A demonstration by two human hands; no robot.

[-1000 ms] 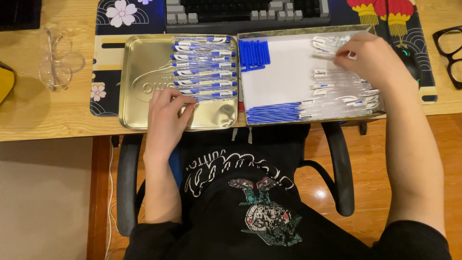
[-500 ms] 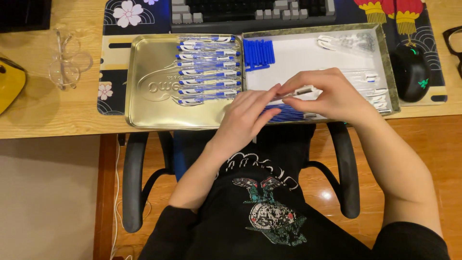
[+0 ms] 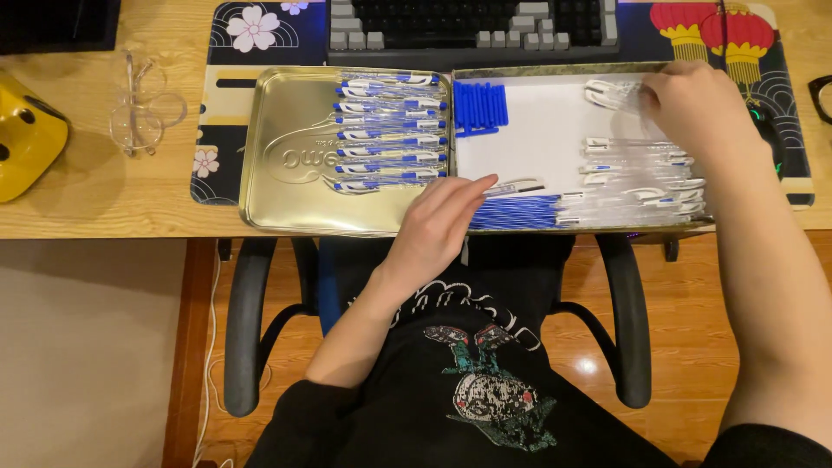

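Light wooden surface (image 3: 104, 204) along the top, glossy reddish wood floor (image 3: 693, 347) catching a small light glare, black office chair armrests (image 3: 247, 321) below the edge, pale beige panel (image 3: 87, 355) lower left

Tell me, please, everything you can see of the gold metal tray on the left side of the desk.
The gold metal tray is a shallow, shiny tin lid with rounded corners and embossed lettering. It lies flat and open at the desk's front edge, partly on a flowered desk mat, joined on its right to the white-lined box half. A neat column of blue-capped pens fills its right part. The left hand rests at its lower right corner.
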